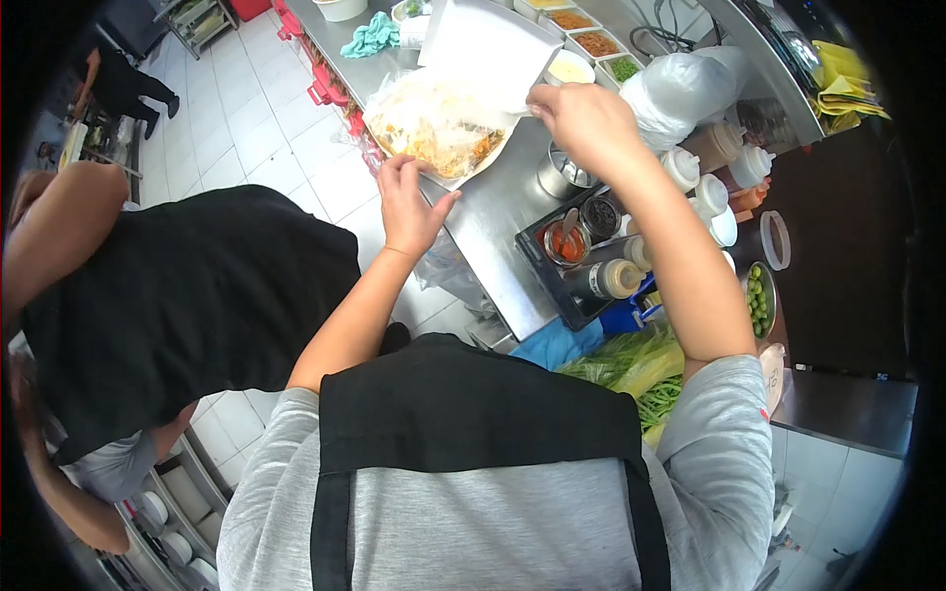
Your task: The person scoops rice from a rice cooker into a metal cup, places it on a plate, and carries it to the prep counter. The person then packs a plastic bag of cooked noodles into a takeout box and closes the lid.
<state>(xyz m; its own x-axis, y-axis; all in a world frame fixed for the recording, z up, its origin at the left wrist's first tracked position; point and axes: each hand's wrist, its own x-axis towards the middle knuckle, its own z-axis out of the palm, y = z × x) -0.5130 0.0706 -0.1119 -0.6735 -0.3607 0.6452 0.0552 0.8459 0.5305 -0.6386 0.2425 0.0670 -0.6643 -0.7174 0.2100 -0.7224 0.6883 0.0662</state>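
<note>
An open white takeaway box [493,41] stands on the steel counter with its lid raised at the back. Inside is a mixed, orange and pale food [458,143], partly under thin clear plastic [399,98]. My left hand [409,207] rests at the box's near left edge, fingers spread and thumb apart. At the right side, my right hand [586,123] is closed in a pinch on a bit of whitish, see-through plastic beside the food. Whether that bit belongs to the clear plastic cannot be told.
Tubs of toppings [596,44] line the counter's back. A metal canister [564,172] and a black tray [567,291] of jars stand right of the box, near squeeze bottles [709,192]. A co-worker in black [197,305] stands close on the left; another person [123,84] is farther off.
</note>
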